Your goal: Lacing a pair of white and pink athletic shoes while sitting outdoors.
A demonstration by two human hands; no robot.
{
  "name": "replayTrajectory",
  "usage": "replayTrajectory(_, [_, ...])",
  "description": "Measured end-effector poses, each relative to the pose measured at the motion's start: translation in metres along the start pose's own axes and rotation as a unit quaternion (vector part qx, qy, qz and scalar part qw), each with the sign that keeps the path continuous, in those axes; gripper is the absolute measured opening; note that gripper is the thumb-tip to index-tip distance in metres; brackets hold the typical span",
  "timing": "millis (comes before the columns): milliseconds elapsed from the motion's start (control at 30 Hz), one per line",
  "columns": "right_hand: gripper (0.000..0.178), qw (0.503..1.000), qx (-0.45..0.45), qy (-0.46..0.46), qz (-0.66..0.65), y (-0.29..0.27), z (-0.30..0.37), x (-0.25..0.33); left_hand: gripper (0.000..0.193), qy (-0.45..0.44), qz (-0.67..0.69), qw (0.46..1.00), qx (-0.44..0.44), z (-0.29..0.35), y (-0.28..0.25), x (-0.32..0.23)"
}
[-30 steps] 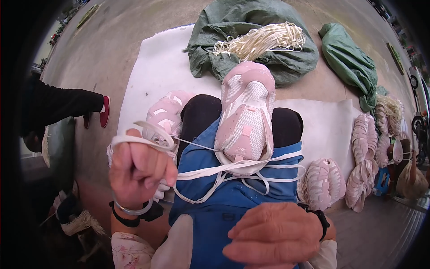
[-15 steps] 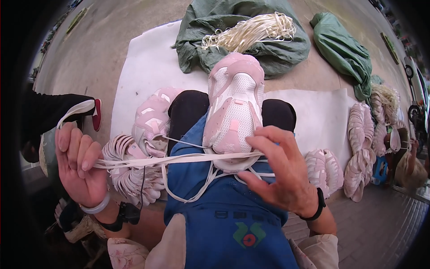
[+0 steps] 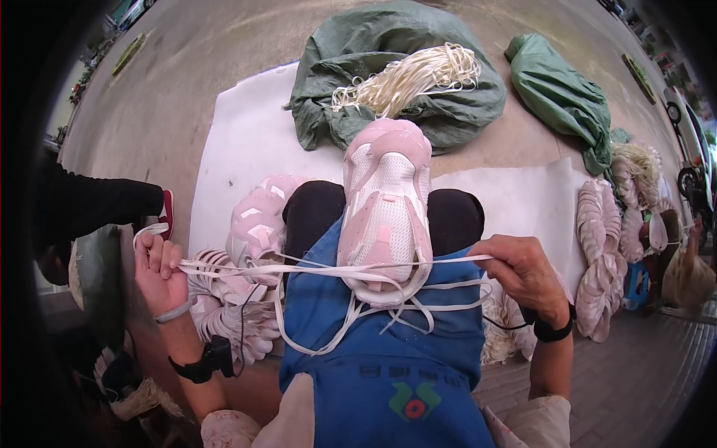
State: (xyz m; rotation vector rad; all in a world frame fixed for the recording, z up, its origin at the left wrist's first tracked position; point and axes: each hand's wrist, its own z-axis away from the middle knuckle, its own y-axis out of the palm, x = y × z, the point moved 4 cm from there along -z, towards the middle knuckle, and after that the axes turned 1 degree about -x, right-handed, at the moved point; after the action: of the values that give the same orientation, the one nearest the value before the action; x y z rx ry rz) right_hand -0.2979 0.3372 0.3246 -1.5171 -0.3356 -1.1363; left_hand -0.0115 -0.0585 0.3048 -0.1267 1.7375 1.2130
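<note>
A pink and white shoe upper rests between my knees, its toe pointing away, on the blue apron. White shoelaces stretch sideways across its near end, and loose loops hang over the apron. On the left, my left hand is closed around the bunched laces, with a bit sticking up above the fingers. My right hand, out to the right of the shoe upper, pinches one lace end between thumb and fingers and holds it taut.
A green sack carrying a bundle of cream laces lies ahead on white sheeting. Another green sack is at far right. Stacked pink shoe uppers stand right, more left. Another person's dark-trousered leg reaches in from the left.
My right hand has moved right, away from the shoe upper, and now pinches a lace end that is drawn out straight. My left hand has shifted slightly right and lower, still gripping laces.
</note>
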Motion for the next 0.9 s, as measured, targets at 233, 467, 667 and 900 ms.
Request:
replayTrajectory(233, [0.025,0.963,-0.041,0.050,-0.260,0.010,-0.011,0.019,0.025,-0.019,-0.105,0.991,-0.083,-0.005,0.001,0.029])
replayTrajectory(467, [0.034,0.879,-0.158,0.096,-0.439,0.024,-0.033,0.013,0.040,0.161,-0.870,0.465,-0.008,0.002,0.011,0.034])
replayTrajectory(667, [0.029,0.748,-0.087,0.007,-0.658,0.044,-0.031,-0.010,0.038,0.128,-0.674,0.701,0.196,0.052,0.085,0.072])
replayTrajectory(900, [0.041,0.928,-0.215,0.013,-0.303,0.056,-0.041,-0.021,0.030,0.172,-0.715,0.590,0.333,0.070,0.116,0.127])
